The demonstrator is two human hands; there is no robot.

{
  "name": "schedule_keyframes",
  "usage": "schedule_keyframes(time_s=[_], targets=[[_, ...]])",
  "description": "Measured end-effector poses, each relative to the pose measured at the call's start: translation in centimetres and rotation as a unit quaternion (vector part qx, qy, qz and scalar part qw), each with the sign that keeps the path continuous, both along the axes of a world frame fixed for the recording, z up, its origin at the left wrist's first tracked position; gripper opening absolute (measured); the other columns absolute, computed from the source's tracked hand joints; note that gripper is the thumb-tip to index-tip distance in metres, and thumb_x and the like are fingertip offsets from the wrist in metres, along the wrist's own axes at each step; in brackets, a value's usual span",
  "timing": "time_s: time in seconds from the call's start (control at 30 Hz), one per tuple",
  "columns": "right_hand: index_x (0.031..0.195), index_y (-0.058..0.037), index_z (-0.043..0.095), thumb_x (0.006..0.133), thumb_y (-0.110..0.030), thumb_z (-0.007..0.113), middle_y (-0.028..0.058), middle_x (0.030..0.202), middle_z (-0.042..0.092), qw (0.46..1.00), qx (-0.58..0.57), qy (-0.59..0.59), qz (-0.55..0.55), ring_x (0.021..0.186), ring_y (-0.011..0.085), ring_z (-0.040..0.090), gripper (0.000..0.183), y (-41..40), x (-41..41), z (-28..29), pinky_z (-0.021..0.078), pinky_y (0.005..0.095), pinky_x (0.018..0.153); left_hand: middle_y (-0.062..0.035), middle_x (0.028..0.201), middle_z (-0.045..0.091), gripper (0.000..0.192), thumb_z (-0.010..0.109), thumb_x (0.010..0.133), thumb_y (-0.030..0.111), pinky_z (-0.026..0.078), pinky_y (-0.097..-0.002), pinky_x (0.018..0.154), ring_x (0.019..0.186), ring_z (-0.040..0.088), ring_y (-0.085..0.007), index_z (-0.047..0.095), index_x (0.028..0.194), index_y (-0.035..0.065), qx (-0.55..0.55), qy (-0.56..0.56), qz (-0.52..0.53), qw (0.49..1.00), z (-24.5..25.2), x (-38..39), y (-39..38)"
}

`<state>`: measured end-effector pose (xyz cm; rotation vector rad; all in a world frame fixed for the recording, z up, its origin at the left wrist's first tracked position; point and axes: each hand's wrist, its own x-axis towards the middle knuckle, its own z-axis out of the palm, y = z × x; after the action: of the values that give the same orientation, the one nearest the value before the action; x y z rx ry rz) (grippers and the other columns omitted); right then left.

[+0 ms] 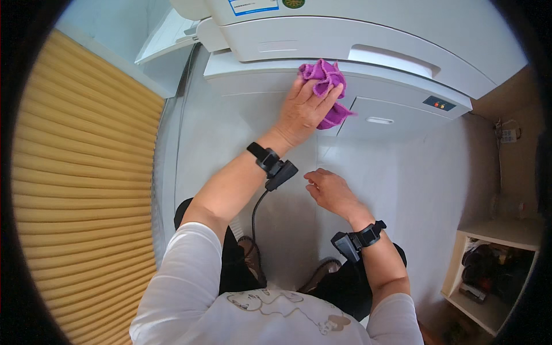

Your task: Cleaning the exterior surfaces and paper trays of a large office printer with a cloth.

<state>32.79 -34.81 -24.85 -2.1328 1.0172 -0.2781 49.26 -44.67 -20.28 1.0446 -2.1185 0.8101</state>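
My left hand (304, 110) is spread over a purple cloth (330, 77), with the fingers pressing it near the top front edge of a white cabinet-like appliance (254, 82). Part of the crumpled cloth hangs below the hand, beside a flush panel (381, 120) with a small slot. My right hand (332, 192) hovers in front of the appliance, lower and to the right. Its fingers are loosely bent and hold nothing. Both wrists wear black strapped devices.
A white machine (345, 39) with a recessed drawer handle rests on the appliance. Indicator lights (440, 104) glow at the right. A yellow pleated curtain (86, 181) lines the left side. An open wooden cubby (453, 263) with dark items stands at lower right. A cable (253, 211) trails from my left wrist.
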Motion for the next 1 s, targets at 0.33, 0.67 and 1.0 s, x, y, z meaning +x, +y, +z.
schedule_keyframes(time_s=[0.33, 0.67, 1.0], targets=[[0.101, -0.0029, 0.059, 0.083, -0.017, 0.055, 0.0164, 0.100, 0.060, 0.983, -0.041, 0.121, 0.129, 0.095, 0.0336, 0.058, 0.023, 1.1, 0.4, -2.1, 0.0476, 0.0429, 0.081, -0.0151, 0.114, 0.051, 0.040, 0.057, 0.077, 0.012, 0.034, -0.0427, 0.096, 0.106, 0.042, -0.0351, 0.053, 0.117, 0.0042, 0.017, 0.098, 0.205, 0.974, 4.4, 10.7, 3.4], [0.098, -0.0023, 0.059, 0.084, -0.020, 0.056, 0.0174, 0.100, 0.060, 0.987, -0.047, 0.128, 0.087, 0.097, 0.0322, 0.058, 0.023, -0.1, -0.1, 0.2, 0.0467, 0.0420, 0.083, -0.0112, 0.098, 0.058, 0.038, 0.067, 0.071, 0.008, 0.045, -0.0373, 0.084, 0.094, 0.052, -0.0296, 0.061, 0.108, 0.0045, -0.018, 0.116, 0.053, 0.992, 4.8, -4.6, -0.4], [0.100, -0.0038, 0.060, 0.082, -0.021, 0.058, 0.0165, 0.099, 0.062, 0.993, -0.074, 0.085, -0.040, 0.094, 0.0347, 0.059, 0.025, -3.8, -4.6, 0.7, 0.0488, 0.0432, 0.077, -0.0088, 0.096, 0.059, 0.036, 0.067, 0.070, 0.007, 0.047, -0.0377, 0.078, 0.091, 0.054, -0.0277, 0.062, 0.106, 0.0068, -0.014, 0.041, 0.148, 0.988, 6.1, 3.0, 2.2]])
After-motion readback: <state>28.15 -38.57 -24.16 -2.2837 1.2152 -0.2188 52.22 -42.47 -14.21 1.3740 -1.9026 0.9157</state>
